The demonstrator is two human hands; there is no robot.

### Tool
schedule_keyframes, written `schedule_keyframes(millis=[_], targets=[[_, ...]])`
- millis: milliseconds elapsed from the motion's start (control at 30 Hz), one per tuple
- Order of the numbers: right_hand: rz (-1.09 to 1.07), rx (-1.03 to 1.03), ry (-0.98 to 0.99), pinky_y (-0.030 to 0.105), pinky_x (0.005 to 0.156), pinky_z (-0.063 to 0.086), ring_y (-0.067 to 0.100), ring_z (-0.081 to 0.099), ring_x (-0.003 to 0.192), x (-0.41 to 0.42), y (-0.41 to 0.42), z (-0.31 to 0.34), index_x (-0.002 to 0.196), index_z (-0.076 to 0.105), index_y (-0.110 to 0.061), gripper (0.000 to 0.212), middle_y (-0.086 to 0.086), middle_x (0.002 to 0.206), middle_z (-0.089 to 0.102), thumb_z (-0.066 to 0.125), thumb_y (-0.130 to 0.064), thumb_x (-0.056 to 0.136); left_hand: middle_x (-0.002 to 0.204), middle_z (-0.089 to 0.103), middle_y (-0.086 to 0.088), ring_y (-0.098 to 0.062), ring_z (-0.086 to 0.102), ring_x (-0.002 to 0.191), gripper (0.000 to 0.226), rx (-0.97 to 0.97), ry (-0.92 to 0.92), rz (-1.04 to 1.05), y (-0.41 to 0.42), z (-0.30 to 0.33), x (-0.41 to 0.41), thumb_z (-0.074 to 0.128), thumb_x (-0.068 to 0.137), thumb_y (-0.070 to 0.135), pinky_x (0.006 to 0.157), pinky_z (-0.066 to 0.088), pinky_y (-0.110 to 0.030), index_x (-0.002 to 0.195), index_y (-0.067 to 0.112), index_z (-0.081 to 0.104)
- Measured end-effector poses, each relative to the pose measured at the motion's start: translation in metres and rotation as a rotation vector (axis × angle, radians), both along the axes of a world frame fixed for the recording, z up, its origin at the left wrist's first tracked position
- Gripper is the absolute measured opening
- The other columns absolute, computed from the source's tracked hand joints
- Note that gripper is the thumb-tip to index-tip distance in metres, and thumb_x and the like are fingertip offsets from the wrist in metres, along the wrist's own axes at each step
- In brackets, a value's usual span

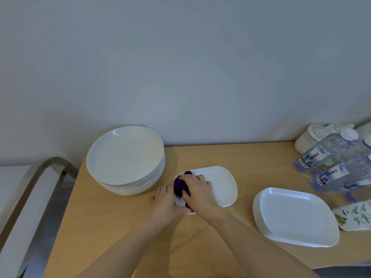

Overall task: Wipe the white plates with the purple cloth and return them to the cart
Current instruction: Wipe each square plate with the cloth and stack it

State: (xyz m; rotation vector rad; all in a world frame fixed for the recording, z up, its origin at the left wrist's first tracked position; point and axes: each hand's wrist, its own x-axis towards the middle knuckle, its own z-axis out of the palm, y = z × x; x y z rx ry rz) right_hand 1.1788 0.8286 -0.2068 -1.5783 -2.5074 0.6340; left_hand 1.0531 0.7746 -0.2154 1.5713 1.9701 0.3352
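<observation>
A pale wooden counter (220, 157) runs against a plain grey wall (180, 67). At its centre the left hand (166, 203) grips the near-left rim of a white plate (222, 185), fingers curled on it, while the right hand (197, 192) presses a bunched purple cloth (178, 186) onto it. Water bottles (329, 157) stand far right (blue labels, unreadable).

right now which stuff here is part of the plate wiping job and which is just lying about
Part of the job: purple cloth under the right hand; rectangular plate steadied by the left hand; round plate stack; rectangular plate stack.

Just lying about: water bottles; white jar; leaf-patterned item.
</observation>
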Motion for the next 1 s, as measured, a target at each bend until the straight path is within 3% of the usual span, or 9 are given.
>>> schedule_keyframes(millis=[100,200,400,633,900,1000], targets=[[0.075,-0.003,-0.035,0.031,0.074,0.028,0.02,0.04,0.103,0.005,0.009,0.001,0.125,0.049,-0.028,0.037,-0.008,0.125,0.053,0.046,-0.023,0.089,0.146,0.03,0.011,-0.014,0.027,0.132,0.102,-0.011,0.042,0.0,0.002,0.001,0.003,0.072,0.064,0.06,0.1,0.031,-0.034,0.145,0.027,0.019],[0.082,-0.01,-0.075,0.033,0.076,0.035,0.025,0.042,0.105,0.014,0.021,0.004,0.128,0.049,-0.024,0.037,-0.004,0.128,0.052,0.045,-0.022,0.091,0.151,0.022,0.006,-0.017,0.021,0.137,0.105,-0.058,0.091,-0.023,0.003,0.001,0.005,0.069,0.071,0.057,0.103,0.028,-0.036,0.149,0.02,0.01],[-0.072,-0.021,-0.137,0.034,0.094,0.039,0.025,0.044,0.115,0.056,0.04,0.011,0.135,0.046,-0.025,0.042,-0.007,0.136,0.049,0.047,-0.024,0.093,0.152,0.02,0.002,-0.018,0.016,0.139,0.104,-0.094,0.105,-0.046,0.003,0.002,0.006,0.066,0.076,0.055,0.106,0.025,-0.039,0.15,0.017,0.004],[-0.256,-0.073,-0.164,0.033,0.098,0.038,0.027,0.045,0.115,0.074,0.033,0.01,0.136,0.042,-0.021,0.042,0.002,0.136,0.046,0.046,-0.024,0.095,0.151,0.021,0.0,-0.02,0.014,0.139,0.104,-0.127,0.153,-0.087,0.004,0.001,0.008,0.065,0.076,0.057,0.105,0.025,-0.039,0.15,0.018,0.004],[-0.369,-0.055,0.03,0.027,0.097,0.038,0.021,0.049,0.113,0.069,0.0,0.003,0.134,0.048,-0.022,0.043,-0.001,0.13,0.054,0.049,-0.028,0.091,0.149,0.022,-0.001,-0.021,0.014,0.139,0.105,-0.129,0.186,-0.105,0.006,-0.002,0.007,0.064,0.076,0.059,0.104,0.026,-0.04,0.15,0.019,0.002],[-0.346,-0.081,0.025,0.027,0.096,0.037,0.021,0.043,0.118,0.056,-0.013,-0.003,0.136,0.045,-0.025,0.045,-0.005,0.137,0.047,0.049,-0.032,0.091,0.148,0.023,-0.001,-0.02,0.014,0.139,0.108,-0.136,0.201,-0.121,0.006,-0.004,0.005,0.064,0.073,0.062,0.104,0.027,-0.04,0.15,0.02,0.002]])
